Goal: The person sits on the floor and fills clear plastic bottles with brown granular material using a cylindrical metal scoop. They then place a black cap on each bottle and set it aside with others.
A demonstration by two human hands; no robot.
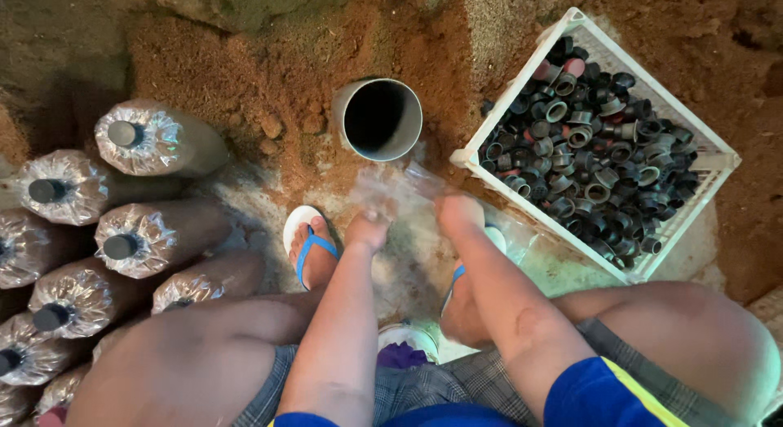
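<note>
My left hand [367, 230] and my right hand [458, 212] both grip a clear, thin plastic bag [401, 182], which is blurred and stretched between them just below a grey open pipe section [378, 119] lying in a pile of reddish-brown sawdust [269, 60]. I am seated with my knees apart, and my feet in blue-strapped sandals [307, 241] rest on the ground under my hands.
A white plastic crate [708, 162] at the right holds several black and grey plastic rings. At the left lie several sawdust-filled plastic bags [151, 141] stacked on their sides with capped necks facing me. A white and purple object [406, 345] sits between my legs.
</note>
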